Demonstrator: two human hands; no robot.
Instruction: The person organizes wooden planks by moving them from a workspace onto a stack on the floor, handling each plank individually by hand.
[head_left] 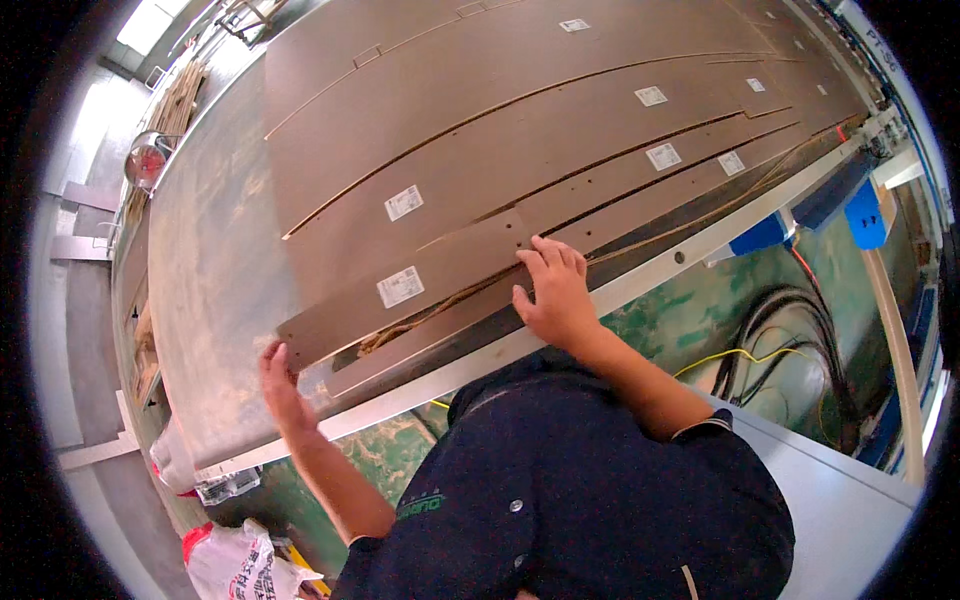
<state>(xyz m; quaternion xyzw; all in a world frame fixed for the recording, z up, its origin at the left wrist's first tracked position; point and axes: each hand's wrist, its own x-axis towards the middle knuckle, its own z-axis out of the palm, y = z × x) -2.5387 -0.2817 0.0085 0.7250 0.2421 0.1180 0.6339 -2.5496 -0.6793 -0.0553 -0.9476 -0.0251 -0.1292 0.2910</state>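
Observation:
A narrow brown panel strip (340, 315) with a white label (400, 287) and small holes near its ends lies slightly askew along the near side of the cut sheet. Around its left end my left hand (287, 395) is closed, fingers at the corner. My right hand (560, 300) has its curled fingertips on the near edge of the strip's right end, the thumb lower down. Under the strip's front edge, a ragged offcut sliver (410, 328) shows in a gap.
The large brown sheet (440, 100), cut into labelled parts, covers much of the machine bed (215, 240). A pale metal rail (640, 285) edges the bed before me. Coiled black hoses (800, 310) lie at right on the green floor; a white sack (240, 565) is at lower left.

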